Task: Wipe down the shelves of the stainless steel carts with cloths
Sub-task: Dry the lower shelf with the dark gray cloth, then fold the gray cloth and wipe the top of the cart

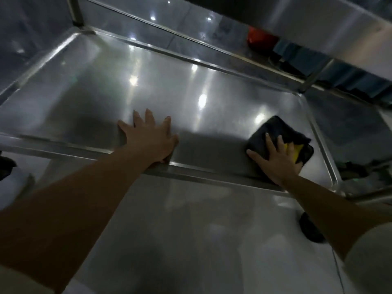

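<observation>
A stainless steel cart shelf (106, 90) fills the upper half of the view, shiny with light reflections. My left hand (149, 137) lies flat on the shelf near its front rim, fingers spread and straight. My right hand (275, 160) presses flat on a folded black cloth (275, 129) with a yellow inner side, which sits on the shelf near the front right corner.
A raised rim (212, 180) runs around the shelf. Upright posts stand at the back left (76, 11) and back right (316, 76) corners. Another shelf (339, 24) hangs overhead at top right. A black caster (309, 228) sits on the pale floor below.
</observation>
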{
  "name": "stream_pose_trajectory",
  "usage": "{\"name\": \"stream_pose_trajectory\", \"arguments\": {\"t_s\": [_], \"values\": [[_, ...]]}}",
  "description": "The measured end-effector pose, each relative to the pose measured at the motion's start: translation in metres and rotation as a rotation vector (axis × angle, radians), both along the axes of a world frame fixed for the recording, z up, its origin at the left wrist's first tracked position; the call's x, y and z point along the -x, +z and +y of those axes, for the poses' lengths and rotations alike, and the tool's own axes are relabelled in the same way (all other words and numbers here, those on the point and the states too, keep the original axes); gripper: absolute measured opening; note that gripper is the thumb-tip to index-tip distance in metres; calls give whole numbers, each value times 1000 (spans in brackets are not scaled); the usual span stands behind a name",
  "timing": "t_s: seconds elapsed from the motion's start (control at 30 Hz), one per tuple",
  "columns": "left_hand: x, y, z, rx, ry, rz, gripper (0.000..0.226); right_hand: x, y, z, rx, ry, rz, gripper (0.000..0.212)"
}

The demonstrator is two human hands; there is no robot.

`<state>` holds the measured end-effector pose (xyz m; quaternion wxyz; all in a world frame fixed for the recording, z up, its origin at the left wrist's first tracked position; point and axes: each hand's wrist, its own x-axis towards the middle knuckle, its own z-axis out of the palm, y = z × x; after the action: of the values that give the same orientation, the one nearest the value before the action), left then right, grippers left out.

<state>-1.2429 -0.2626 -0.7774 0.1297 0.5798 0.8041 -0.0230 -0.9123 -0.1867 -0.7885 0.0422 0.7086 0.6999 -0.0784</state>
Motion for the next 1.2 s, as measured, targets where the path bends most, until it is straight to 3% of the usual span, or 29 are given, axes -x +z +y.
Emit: {"name": "stream_pose_trajectory", "arguments": {"t_s": [0.13,0.33,0.43,0.53,0.63,0.73,0.87,1.03,1.2], "values": [[-7,1,-6,11,-39,9,86,33,4,-38,-15,308,-1,90],[0,0,-11,22,-92,24,87,33,15,-69,21,703,-103,82],[-13,3,-24,24,-140,-12,82,32,27,-79,97,725,-150,72],[-34,17,-49,49,-263,-155,77,43,54,-94,250,630,100,65],[-49,46,-79,30,-323,-420,86,53,90,-117,349,525,322,64],[-53,92,-108,-5,-296,-606,89,63,140,-144,402,533,374,68],[-45,173,-144,91,-328,-589,66,75,231,-177,462,541,466,57],[-22,312,-180,192,-253,-649,47,91,378,-216,567,477,558,43],[6,461,-188,103,-186,-765,38,117,539,-227,585,386,688,37]]}}
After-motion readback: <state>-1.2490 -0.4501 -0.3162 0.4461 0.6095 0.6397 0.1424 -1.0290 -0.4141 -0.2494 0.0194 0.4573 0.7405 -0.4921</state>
